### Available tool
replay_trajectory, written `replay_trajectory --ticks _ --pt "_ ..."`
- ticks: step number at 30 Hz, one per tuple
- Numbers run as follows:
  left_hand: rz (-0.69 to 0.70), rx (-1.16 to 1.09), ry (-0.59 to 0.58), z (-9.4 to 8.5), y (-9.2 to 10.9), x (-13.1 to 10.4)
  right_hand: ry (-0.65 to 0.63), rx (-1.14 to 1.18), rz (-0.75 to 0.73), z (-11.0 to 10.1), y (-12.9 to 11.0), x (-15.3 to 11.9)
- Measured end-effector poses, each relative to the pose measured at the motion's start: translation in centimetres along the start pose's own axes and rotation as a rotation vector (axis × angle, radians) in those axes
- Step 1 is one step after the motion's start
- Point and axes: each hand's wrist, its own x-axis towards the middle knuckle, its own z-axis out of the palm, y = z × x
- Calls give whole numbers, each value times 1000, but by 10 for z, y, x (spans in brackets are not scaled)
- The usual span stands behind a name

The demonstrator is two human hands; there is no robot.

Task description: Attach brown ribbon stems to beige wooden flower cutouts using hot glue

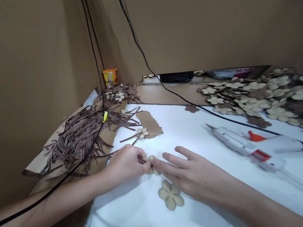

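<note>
My left hand (pixel 131 161) is closed in a pinch, with a bit of brown stitched strip (pixel 141 159) showing inside the curl of its fingers. At its fingertips is a beige flower cutout (pixel 152 159), partly hidden by both hands. From the other side, my right hand (pixel 186 170) grips this flower at the index fingertip; its thumb is hidden and the other fingers are stretched out. Just below the hands, a second beige five-petal flower (pixel 171 195) lies flat on the white board (pixel 133 221).
A white glue gun (pixel 246 145) lies on the right. Behind it spreads a heap of beige and brown flowers (pixel 255 93). Brown strips (pixel 81 138) are piled at left. A cardboard scrap (pixel 149 124) sits beyond my hands. Black cable (pixel 164 85) hangs across the work area.
</note>
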Motion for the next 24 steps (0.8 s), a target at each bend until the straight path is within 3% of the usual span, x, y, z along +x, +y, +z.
replay_trajectory --ticks 3,6,7,9,11,12,13,15,18,21,24 --pt "11 -15 -97 -4 -7 9 -33 -13 -11 1 -3 3" --pt "8 17 -116 -13 -5 7 -47 28 -11 2 -4 6" --pt "5 52 -75 -16 -3 2 -42 47 -10 2 -3 7" --pt "44 206 120 -17 3 -11 -20 79 4 2 -2 8" --pt "239 509 416 -11 7 -26 18 110 41 1 0 8" --pt "406 616 485 -6 7 -32 35 124 63 2 1 8" --pt "564 680 482 1 6 -37 52 135 83 3 1 8" --pt "687 701 422 15 2 -42 87 140 108 7 1 6" --pt "667 656 357 27 -5 -42 122 144 170 13 -1 2" --pt "605 582 325 29 -8 -42 129 202 288 15 1 -3" --pt "601 558 343 27 -8 -41 92 217 266 9 12 -9"
